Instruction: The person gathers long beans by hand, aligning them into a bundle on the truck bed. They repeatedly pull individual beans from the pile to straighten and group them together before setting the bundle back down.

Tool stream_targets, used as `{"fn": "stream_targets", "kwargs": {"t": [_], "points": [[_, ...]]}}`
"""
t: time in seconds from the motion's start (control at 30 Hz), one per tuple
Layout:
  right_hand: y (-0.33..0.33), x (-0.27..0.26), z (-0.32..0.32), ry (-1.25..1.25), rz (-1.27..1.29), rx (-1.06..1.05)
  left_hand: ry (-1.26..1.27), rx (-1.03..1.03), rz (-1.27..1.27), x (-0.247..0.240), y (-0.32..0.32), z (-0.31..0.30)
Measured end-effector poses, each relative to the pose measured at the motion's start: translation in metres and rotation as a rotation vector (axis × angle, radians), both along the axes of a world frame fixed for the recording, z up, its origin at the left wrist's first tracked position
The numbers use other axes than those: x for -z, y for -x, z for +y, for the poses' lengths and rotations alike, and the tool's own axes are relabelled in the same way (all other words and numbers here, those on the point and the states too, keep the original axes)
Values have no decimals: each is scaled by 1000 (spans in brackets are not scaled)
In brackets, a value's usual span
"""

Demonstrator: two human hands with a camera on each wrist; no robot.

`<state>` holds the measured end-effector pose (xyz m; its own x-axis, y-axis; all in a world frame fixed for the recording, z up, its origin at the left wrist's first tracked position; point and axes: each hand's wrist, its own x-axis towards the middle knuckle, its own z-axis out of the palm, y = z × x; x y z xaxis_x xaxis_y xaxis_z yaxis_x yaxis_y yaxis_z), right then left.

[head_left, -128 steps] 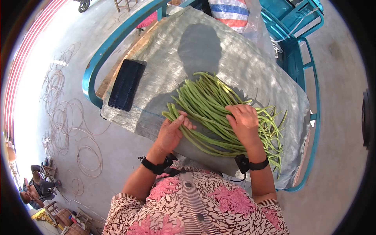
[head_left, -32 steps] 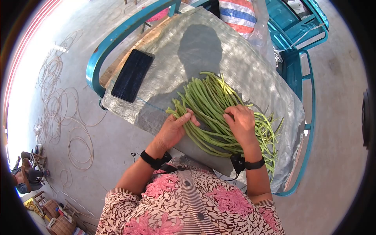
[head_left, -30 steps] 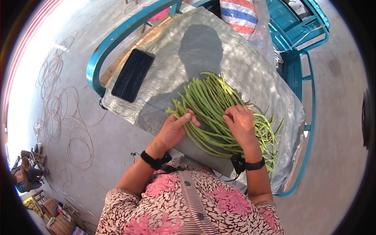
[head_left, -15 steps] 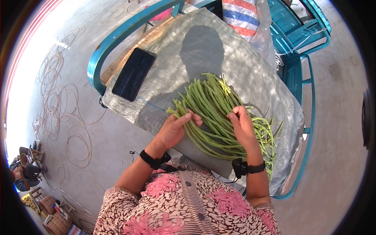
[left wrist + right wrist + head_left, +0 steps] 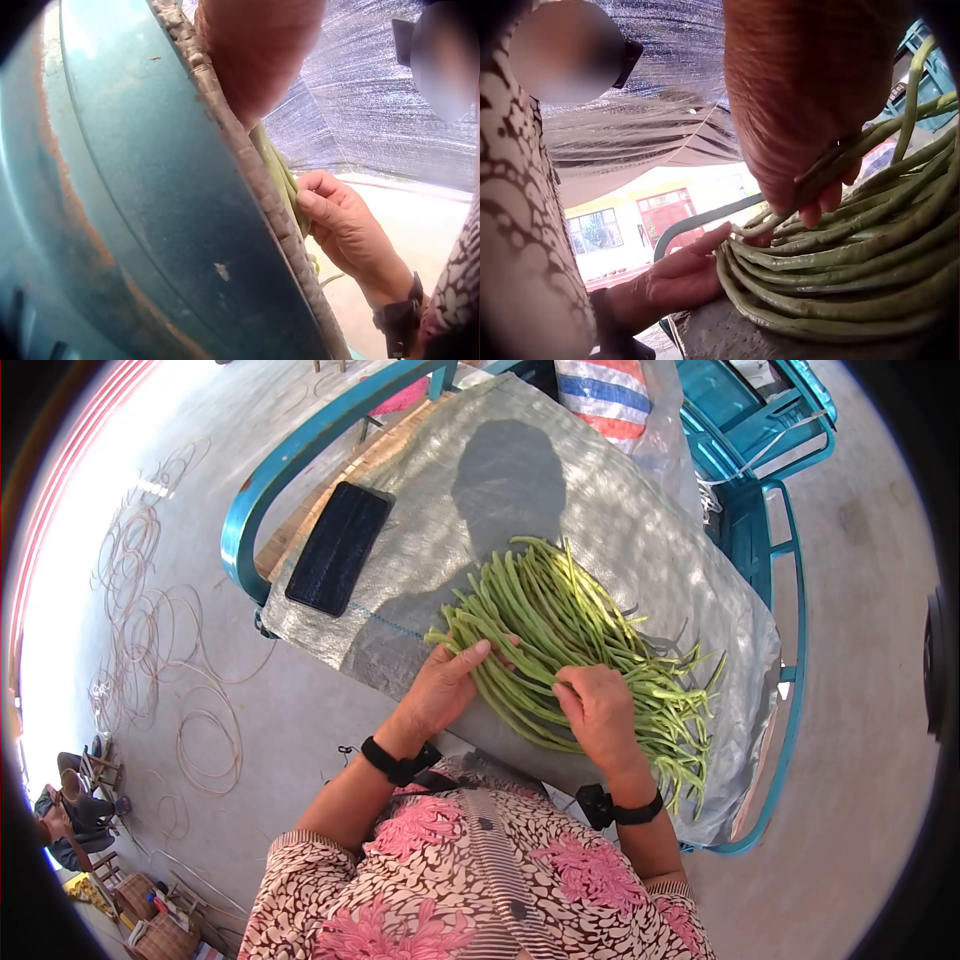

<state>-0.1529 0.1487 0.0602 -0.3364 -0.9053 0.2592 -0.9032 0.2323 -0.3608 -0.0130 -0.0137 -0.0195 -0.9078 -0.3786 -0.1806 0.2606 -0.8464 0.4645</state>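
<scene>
Fingers (image 5: 566,683) of the right hand (image 5: 600,716) curl round several long beans (image 5: 568,610).

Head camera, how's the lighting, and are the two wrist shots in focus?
Head view: hard sun, the person's shadow falls over the woven sheet onto the long beans, edges bent by fisheye, floor at left blown out. Left wrist view: a teal rail fills the near frame, soft. Right wrist view: the right hand looms blurred, beans sharper, background overexposed.

No readable text, labels, brands, numbers or signs on anything in view
</scene>
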Motion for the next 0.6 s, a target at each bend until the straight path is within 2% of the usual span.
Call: {"fn": "stream_targets", "kwargs": {"t": [0.17, 0.27, 0.37, 0.5, 0.6], "points": [[-8, 4, 4, -36, 8, -84, 43, 9, 45, 8, -2, 0], [-5, -5, 7, 14, 29, -15, 2, 6, 86, 4, -4, 2], [17, -7, 17, -58, 143, -10, -2, 25, 94, 10, -5, 3], [58, -20, 39, -120, 281, 74, -18, 0, 72, 11, -4, 3], [77, -35, 58, -103, 371, 265, -18, -1, 51, 10, -4, 2]]}}
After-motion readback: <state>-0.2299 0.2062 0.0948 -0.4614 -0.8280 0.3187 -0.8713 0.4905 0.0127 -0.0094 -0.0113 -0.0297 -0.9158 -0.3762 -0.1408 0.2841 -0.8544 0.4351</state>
